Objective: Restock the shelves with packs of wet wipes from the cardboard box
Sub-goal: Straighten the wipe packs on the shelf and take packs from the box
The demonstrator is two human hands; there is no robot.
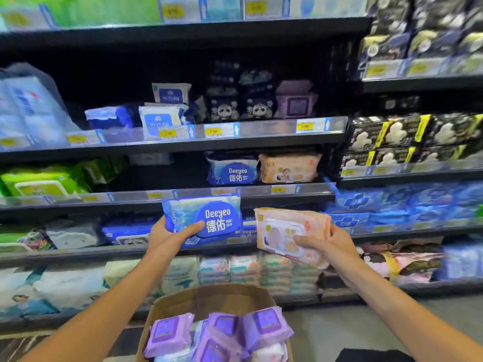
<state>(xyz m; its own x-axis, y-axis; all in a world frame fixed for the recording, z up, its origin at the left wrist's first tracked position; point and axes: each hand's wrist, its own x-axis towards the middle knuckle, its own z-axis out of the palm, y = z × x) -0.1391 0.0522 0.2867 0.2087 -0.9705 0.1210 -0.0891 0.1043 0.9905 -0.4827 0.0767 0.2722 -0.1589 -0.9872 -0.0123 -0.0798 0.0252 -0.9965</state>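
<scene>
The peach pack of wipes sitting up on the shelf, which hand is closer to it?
Right. The right hand, holding a matching peach pack, is just below the peach shelf pack. The left hand, holding a blue Deeyeo pack, is further left.

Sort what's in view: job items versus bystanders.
Job:
left hand gripping blue Deeyeo pack
right hand gripping pink pack
cardboard box with purple packs

Bystanders:
panda packs
green packs
price tags
</scene>
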